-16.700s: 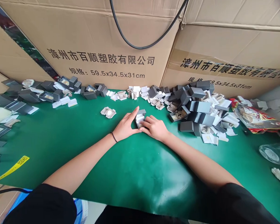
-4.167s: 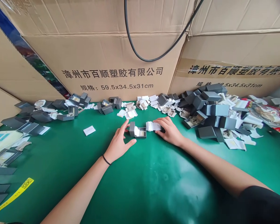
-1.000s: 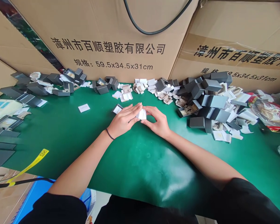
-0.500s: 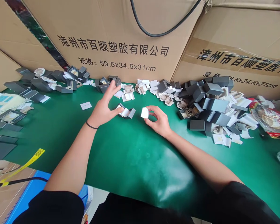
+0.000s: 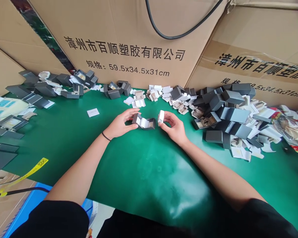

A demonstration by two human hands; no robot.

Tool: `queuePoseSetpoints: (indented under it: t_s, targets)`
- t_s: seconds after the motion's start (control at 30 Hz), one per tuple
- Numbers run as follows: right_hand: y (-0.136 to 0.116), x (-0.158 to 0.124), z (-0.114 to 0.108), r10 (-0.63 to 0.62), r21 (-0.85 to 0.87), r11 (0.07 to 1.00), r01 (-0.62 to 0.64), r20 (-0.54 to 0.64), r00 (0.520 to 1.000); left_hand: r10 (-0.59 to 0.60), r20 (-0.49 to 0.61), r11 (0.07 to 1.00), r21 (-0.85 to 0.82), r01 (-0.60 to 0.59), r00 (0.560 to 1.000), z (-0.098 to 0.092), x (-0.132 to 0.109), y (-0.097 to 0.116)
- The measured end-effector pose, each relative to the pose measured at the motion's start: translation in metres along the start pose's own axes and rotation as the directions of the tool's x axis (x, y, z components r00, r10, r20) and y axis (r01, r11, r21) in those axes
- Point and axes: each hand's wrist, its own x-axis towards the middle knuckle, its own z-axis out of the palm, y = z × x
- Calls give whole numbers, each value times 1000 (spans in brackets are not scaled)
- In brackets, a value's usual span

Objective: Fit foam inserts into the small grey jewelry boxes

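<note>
Near the middle of the green table [image 5: 139, 165], my left hand [image 5: 121, 124] grips the left end of a small dark grey box [image 5: 149, 124] between thumb and fingers. The box stands open, with a white lining showing inside. Just to its right, my right hand [image 5: 174, 127] pinches a small white insert [image 5: 161, 117] with thumb and fingertips. A narrow gap separates the insert from the box.
Grey boxes and white inserts are heaped at the right [image 5: 228, 124], with a red plastic packet [image 5: 294, 130] beyond. More grey boxes [image 5: 43, 89] lie at the left. A white card [image 5: 93, 112] lies left of my hands. Cardboard cartons [image 5: 129, 26] stand behind.
My left hand has closed from a spread pose onto the grey box, which has been turned and shifted right. The white insert in my right hand has been tilted, and the view has shifted slightly.
</note>
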Motion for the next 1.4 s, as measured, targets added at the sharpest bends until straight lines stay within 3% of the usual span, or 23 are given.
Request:
queuePoseSetpoints:
  t_s: [0.13,0.3,0.67,1.03,1.2,1.4]
  targets:
    - [-5,0,1,18,62,998,-18,10,1000,78,-80,995,-56,-82,994,21,2,-3]
    - [-8,-1,3,35,53,998,-37,41,999,96,-192,993,-42,-106,977,31,3,-5]
    - [-7,-5,4,-45,-224,972,75,135,990,83,-127,993,-75,-93,988,35,2,4]
    - [-14,-6,4,-142,-456,855,246,250,958,99,-133,993,84,-88,986,34,-1,0]
    - [-12,-5,2,-131,-505,828,244,248,960,107,-137,971,226,-74,985,32,-2,2]
    - [-12,-2,-1,-233,-460,798,389,361,903,147,-122,956,274,-109,982,31,-3,5]
